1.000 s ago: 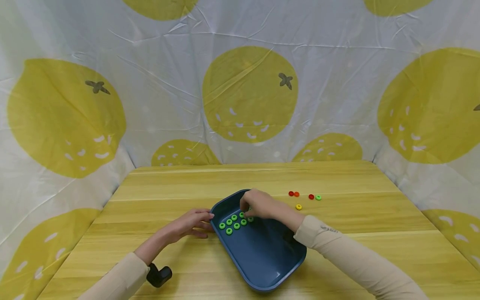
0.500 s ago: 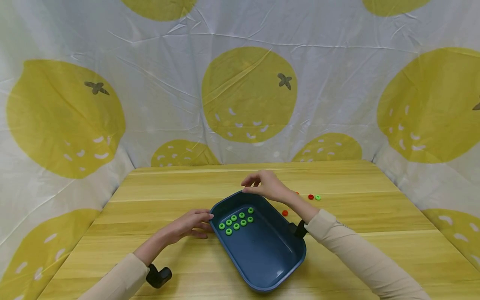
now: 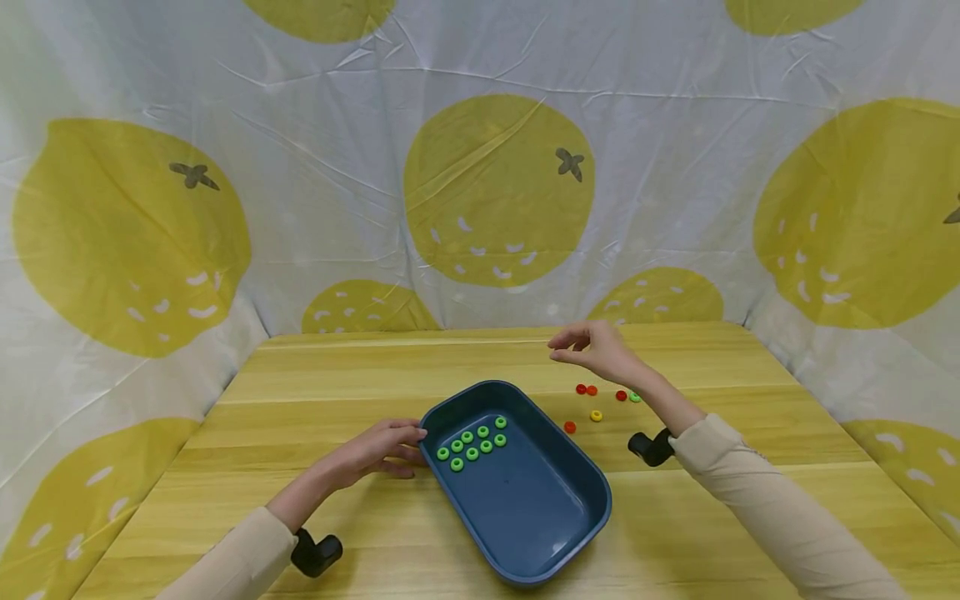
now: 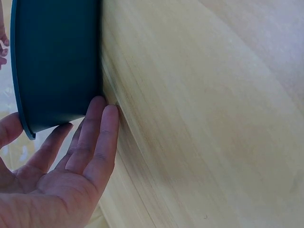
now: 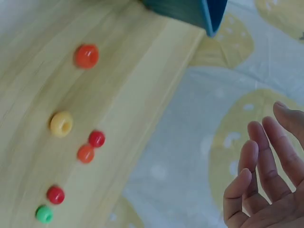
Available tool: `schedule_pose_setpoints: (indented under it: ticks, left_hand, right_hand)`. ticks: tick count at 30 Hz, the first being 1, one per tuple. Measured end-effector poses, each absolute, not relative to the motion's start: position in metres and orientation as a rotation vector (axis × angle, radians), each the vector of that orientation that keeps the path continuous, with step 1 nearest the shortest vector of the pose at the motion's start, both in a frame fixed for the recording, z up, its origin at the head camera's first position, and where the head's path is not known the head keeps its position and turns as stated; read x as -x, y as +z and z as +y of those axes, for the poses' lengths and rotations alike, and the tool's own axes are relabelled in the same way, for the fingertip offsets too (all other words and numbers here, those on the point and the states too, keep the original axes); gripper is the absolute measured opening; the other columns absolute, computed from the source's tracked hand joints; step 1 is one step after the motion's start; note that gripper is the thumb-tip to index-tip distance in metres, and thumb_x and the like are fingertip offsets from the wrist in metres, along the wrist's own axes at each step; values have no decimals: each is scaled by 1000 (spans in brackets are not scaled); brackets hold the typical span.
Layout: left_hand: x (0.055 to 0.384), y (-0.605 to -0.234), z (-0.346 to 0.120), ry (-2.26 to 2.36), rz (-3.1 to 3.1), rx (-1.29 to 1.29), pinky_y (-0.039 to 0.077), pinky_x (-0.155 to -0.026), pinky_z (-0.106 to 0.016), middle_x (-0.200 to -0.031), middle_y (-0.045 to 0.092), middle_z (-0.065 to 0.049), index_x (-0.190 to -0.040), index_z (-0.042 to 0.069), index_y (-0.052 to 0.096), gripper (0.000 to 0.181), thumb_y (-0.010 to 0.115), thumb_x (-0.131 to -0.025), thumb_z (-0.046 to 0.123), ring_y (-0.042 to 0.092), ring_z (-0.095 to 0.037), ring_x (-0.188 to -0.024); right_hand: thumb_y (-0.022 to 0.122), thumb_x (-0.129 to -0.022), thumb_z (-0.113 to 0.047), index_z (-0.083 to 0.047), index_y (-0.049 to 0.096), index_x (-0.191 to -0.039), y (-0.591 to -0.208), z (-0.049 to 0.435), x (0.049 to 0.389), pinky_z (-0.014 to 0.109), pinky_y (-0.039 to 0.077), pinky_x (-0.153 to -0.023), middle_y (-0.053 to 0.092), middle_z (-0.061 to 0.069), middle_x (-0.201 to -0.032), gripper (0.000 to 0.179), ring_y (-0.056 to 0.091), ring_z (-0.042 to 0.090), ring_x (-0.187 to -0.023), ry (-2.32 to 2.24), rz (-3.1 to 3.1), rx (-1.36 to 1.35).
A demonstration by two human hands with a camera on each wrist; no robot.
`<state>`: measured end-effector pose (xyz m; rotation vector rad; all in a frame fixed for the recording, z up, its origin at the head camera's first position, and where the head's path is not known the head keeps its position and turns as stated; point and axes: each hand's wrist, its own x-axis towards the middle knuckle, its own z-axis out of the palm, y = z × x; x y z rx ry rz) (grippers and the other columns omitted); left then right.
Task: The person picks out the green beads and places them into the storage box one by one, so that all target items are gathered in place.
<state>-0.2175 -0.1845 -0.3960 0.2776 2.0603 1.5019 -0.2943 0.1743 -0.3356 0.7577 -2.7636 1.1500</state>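
My left hand (image 3: 378,448) holds the near-left corner of a dark blue rectangular tray (image 3: 525,521). In the left wrist view its thumb is at the tray's rim (image 4: 17,97) and its fingers (image 4: 90,137) lie along the outer wall. Several green ring-shaped beads (image 3: 483,432) lie in rows at the tray's far-left end. My right hand (image 3: 603,350) hovers over the table beyond the tray, fingers loosely bent, holding nothing. Near it on the table are an orange bead (image 5: 87,56), a yellow bead (image 5: 61,124), a red and orange pair (image 5: 91,146), and another red bead (image 5: 55,194) beside a green bead (image 5: 44,214).
The wooden table (image 3: 360,358) backs onto a white curtain (image 3: 652,183) printed with yellow fruit. A black wrist camera mount (image 3: 317,554) hangs by the left forearm, and another black mount (image 3: 651,448) by the right wrist.
My right hand has withdrawn from inside the tray, passed over its far rim and moved right over the table. An orange bead beside the tray came into view. The left hand stayed put.
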Motion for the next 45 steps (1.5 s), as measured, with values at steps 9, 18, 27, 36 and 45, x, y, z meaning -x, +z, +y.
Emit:
schedule_pose_setpoints:
  ticks: [9, 18, 27, 36, 45]
  left_hand:
    - [216, -394, -183, 1507, 2063, -277, 53, -88, -43, -120, 59, -22, -131, -8, 43, 52, 45, -98, 31, 62, -21, -103]
    - [216, -395, -183, 1506, 2066, -262, 53, -87, -43, -117, 61, -18, -132, -8, 42, 53, 45, -98, 31, 62, -21, -103]
    - [216, -394, -181, 1499, 2068, -254, 53, -88, -43, -116, 62, -15, -133, -9, 41, 54, 45, -98, 32, 63, -20, -102]
    - [216, -393, -181, 1496, 2079, -242, 53, -88, -44, -116, 62, -16, -132, -8, 43, 53, 45, -97, 32, 63, -19, -101]
    - [216, -395, -181, 1499, 2076, -244, 53, -88, -43, -120, 59, -21, -132, -7, 44, 53, 46, -97, 32, 63, -18, -100]
  right_hand:
    - [67, -87, -23, -6, 71, -104, -336, 218, 296, 29, 49, -77, 70, 14, -103, 24, 61, 25, -90, 1101, -2767, -616]
    - [65, -88, -28, -5, 69, -107, -337, 260, 297, 26, 50, -69, 69, 17, -104, 30, 64, 22, -84, 1074, -2791, -477]
    - [66, -87, -19, -1, 70, -101, -356, 282, 302, 24, 51, -67, 71, 18, -96, 23, 65, 26, -81, 956, -2804, -523]
    - [71, -81, -11, 3, 70, -98, -382, 284, 303, 36, 52, -67, 70, 15, -89, 22, 62, 23, -76, 688, -2950, -575]
    - [73, -78, -10, 2, 70, -95, -408, 280, 301, 38, 53, -70, 70, 14, -88, 21, 63, 26, -81, 704, -3036, -596]
